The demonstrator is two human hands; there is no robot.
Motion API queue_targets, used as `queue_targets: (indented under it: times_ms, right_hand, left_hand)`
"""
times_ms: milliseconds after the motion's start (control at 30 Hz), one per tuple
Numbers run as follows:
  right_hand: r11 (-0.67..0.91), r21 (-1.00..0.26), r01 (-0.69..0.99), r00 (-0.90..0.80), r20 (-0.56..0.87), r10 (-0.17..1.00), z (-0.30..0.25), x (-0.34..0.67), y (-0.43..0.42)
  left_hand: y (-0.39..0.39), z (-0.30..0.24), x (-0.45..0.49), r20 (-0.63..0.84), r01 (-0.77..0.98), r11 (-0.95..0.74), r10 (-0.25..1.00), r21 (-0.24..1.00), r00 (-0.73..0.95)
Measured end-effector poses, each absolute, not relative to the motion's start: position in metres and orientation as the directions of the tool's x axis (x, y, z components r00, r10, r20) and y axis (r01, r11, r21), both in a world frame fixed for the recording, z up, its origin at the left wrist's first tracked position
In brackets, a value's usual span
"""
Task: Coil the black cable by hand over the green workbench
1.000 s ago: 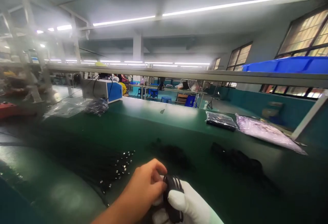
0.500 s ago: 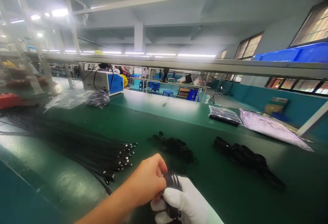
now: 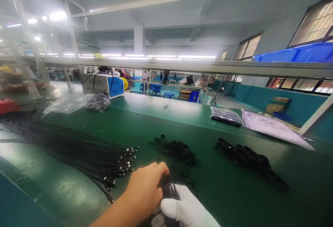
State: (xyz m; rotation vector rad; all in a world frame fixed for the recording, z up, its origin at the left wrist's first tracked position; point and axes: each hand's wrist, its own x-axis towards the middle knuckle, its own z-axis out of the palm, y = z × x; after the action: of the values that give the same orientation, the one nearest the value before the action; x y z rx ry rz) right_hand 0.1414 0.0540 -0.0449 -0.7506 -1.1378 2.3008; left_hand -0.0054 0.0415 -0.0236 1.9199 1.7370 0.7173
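In the head view my gloved right hand [image 3: 188, 204] is wrapped round a coiled black cable [image 3: 170, 189], its thumb lying across the loops. My bare left hand [image 3: 144, 187] is closed at the left side of the same coil, with its fingertips hidden behind the hand and the loops. Just beyond them lies a loose heap of small black bands [image 3: 179, 150]. To the left a long bundle of black cables [image 3: 78, 147] is spread out, its metal plugs facing my hands. Several coiled cables [image 3: 249, 159] are piled at the right.
A grey and blue machine [image 3: 104, 84] stands at the back left beside clear plastic bags [image 3: 75, 102]. Bagged items [image 3: 226, 116] and a pink plastic package [image 3: 273, 128] lie at the back right. A shelf rail [image 3: 166, 64] crosses above the green table [image 3: 125, 123].
Both hands have shifted slightly left and down in the view with the coil between them. My left hand has turned a little over the coil's top.
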Motion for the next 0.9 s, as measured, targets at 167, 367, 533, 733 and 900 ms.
queue_targets:
  times_ms: [167, 367, 533, 733, 900]
  right_hand:
    - [-0.367, -0.926, -0.086, -0.797, -0.157, 0.583, -0.054, 0.144, 0.062]
    - [-0.533, -0.824, -0.193, -0.77, -0.21, 0.603, -0.065, 0.147, 0.062]
    - [-0.521, -0.729, -0.444, -0.66, -0.127, 0.74, -0.072, 0.145, 0.06]
    - [-0.605, -0.717, -0.346, -0.81, -0.096, 0.578, -0.073, 0.151, 0.062]
    - [-0.592, -0.784, -0.186, -0.832, -0.195, 0.519, -0.075, 0.152, 0.063]
  left_hand:
    - [0.042, -0.038, -0.001, 0.264, 0.572, -0.305, 0.952, 0.761, 0.157]
    - [0.042, -0.041, -0.005, 0.238, 0.547, -0.263, 0.964, 0.795, 0.118]
    - [0.024, -0.046, -0.004, 0.196, 0.65, -0.223, 0.974, 0.727, 0.115]
    - [0.022, -0.04, -0.01, 0.104, 0.543, -0.18, 0.98, 0.82, 0.167]
    - [0.034, -0.028, -0.019, 0.079, 0.524, -0.108, 0.994, 0.845, 0.078]
